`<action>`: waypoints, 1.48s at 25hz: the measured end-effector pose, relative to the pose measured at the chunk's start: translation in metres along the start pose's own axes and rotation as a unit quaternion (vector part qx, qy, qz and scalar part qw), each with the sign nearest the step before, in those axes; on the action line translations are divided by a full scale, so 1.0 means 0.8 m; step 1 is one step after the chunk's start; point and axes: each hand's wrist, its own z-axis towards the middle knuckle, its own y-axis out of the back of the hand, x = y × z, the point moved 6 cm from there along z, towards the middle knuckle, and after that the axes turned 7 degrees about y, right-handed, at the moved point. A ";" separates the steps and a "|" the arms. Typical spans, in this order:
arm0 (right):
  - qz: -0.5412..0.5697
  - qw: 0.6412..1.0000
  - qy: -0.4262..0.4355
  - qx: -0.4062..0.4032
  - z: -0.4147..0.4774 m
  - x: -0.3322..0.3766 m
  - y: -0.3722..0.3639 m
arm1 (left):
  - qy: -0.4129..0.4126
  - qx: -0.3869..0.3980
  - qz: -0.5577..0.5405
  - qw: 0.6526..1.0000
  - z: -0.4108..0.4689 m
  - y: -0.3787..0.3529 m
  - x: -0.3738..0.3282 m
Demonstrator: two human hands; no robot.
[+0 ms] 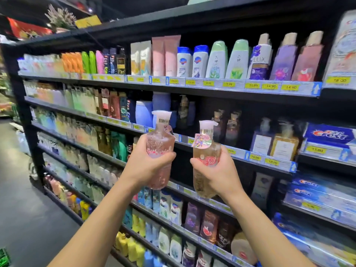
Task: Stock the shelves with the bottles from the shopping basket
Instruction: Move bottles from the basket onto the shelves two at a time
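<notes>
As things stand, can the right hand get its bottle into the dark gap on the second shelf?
Probably yes. The right hand holds the amber bottle just below the gap, and nothing sits between them. The left hand, with its pink bottle, stays off to the side.

Crest toothpaste boxes (327,134) at right; possibly a dried-flower bunch (60,17) on top.

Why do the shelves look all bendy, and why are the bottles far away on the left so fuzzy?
Head view: the wide-angle lens curves the shelves; the far-left bottles are blurred, and the pink bottle in the left hand is slightly smeared; the amber bottle in the right hand looks sharper; the shelf gap behind them is dark.
</notes>
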 end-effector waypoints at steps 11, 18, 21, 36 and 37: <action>-0.024 0.998 0.037 -0.052 0.157 -0.073 -0.057 | -0.032 0.049 -0.008 0.998 0.202 -0.014 0.055; -0.025 0.995 0.036 -0.085 0.238 -0.136 -0.075 | -0.066 0.125 -0.016 0.990 0.324 -0.044 0.087; -0.040 0.992 0.033 -0.112 0.250 -0.150 -0.075 | -0.091 0.189 0.003 0.978 0.360 -0.066 0.101; -0.115 0.963 0.070 -0.235 0.260 -0.128 -0.084 | -0.180 0.440 -0.010 0.880 0.446 -0.103 0.090; -0.117 0.962 0.075 -0.237 0.260 -0.127 -0.082 | -0.187 0.432 0.000 0.882 0.451 -0.104 0.087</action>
